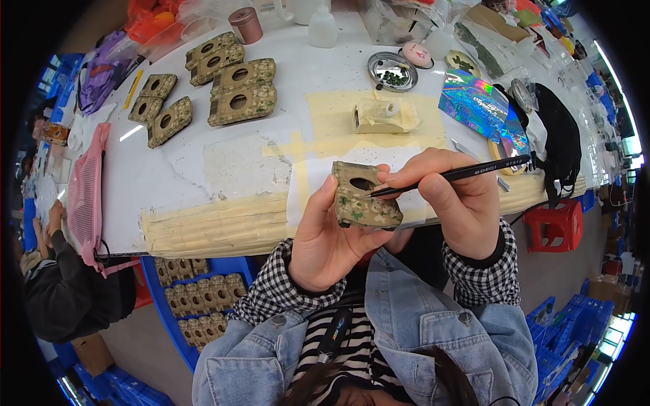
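Hands, both occupied, meet at one small object: the left hand (315, 237) grips a camouflage-patterned casing (369, 211), thumb along its left edge, while the right hand (467, 203) pinches a slim black pointed tool (467, 171). The casing is tilted between them, its round hole uppermost, and the tool's tip lies just below that hole; whether the tip touches the surface I cannot tell.

Just ahead of the hands, a tape-wrapped block (369, 123) stands on the table (291, 71). Beyond it is a round dish (414, 77) with dark green bits (396, 76). Ahead of the right hand lies a shiny holographic sheet (474, 101), with black cloth (560, 139) farther right. More casings (240, 103) sit ahead and to the left. Beside the left forearm, below table height, a blue tray (157, 287) carries rows of similar pieces (206, 296).
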`<state>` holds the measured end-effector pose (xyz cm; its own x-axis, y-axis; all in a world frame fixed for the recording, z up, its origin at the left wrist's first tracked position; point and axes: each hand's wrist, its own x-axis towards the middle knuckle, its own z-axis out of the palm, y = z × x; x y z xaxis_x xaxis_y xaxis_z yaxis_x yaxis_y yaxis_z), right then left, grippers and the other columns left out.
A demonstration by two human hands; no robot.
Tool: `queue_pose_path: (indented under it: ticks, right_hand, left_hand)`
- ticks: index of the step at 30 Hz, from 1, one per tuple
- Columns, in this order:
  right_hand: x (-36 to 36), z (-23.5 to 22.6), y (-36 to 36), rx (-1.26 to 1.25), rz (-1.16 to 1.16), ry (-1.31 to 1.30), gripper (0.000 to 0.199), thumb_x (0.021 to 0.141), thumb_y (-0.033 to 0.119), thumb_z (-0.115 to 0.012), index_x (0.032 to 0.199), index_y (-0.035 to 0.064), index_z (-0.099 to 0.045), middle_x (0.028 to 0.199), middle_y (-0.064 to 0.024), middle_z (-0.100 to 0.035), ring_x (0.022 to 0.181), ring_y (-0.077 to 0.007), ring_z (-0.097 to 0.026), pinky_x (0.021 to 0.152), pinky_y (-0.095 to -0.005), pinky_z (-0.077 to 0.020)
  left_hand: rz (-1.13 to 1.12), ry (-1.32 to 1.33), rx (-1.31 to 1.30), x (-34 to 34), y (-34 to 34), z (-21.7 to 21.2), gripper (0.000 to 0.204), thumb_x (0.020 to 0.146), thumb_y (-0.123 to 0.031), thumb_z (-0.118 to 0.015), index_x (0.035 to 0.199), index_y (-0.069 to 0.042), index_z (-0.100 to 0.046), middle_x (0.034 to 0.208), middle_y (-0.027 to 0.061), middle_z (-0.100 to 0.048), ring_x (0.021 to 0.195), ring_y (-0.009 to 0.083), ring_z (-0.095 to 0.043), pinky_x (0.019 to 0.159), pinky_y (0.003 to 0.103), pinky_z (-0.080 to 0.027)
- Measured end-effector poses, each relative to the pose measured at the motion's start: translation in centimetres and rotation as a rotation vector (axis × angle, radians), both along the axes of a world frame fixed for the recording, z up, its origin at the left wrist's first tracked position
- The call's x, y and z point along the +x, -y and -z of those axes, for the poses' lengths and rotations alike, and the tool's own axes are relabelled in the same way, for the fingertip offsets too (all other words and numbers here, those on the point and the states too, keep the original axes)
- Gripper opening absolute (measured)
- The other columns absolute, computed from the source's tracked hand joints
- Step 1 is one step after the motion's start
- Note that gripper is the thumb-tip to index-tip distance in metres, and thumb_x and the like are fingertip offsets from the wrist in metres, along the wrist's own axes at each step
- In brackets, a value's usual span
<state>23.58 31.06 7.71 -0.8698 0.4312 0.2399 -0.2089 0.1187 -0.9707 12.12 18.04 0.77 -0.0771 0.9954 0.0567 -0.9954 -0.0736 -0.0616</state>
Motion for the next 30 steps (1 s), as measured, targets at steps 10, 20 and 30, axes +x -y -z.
queue_pose_path:
  ticks: [10,20,30]
  right_hand:
    - [-0.03,0.05,0.04,-0.018,-0.006,-0.012,0.017,0.091,0.008,-0.053,0.096,-0.0055,-0.061,0.088,-0.0102,-0.065,0.082,-0.0129,-0.061,0.073,-0.0244,-0.0491]
    - [0.10,0.00,-0.05,0.015,-0.010,0.009,0.016,0.091,0.007,-0.054,0.097,-0.0050,-0.062,0.088,-0.0096,-0.065,0.081,-0.0115,-0.060,0.070,-0.0225,-0.0480]
    - [0.01,0.15,0.03,0.023,-0.003,-0.013,0.015,0.090,0.006,-0.054,0.097,-0.0043,-0.062,0.088,-0.0089,-0.065,0.076,-0.0094,-0.059,0.063,-0.0203,-0.0463]
  left_hand:
    - [-0.015,-0.071,-0.052,0.04,0.03,-0.24,0.054,0.097,-0.041,-0.031,0.133,0.000,-0.033,0.125,0.0162,-0.049,0.112,0.0256,-0.054,0.090,0.039,-0.052]
    - [-0.004,-0.108,-0.041,-0.06,0.06,-0.06,0.055,0.098,-0.040,-0.030,0.135,0.001,-0.030,0.124,0.0138,-0.049,0.110,0.0229,-0.055,0.088,0.038,-0.054]
    - [-0.006,-0.098,-0.033,-0.05,0.10,0.06,0.055,0.098,-0.040,-0.030,0.135,0.000,-0.029,0.126,0.0133,-0.048,0.110,0.0228,-0.055,0.088,0.039,-0.054]
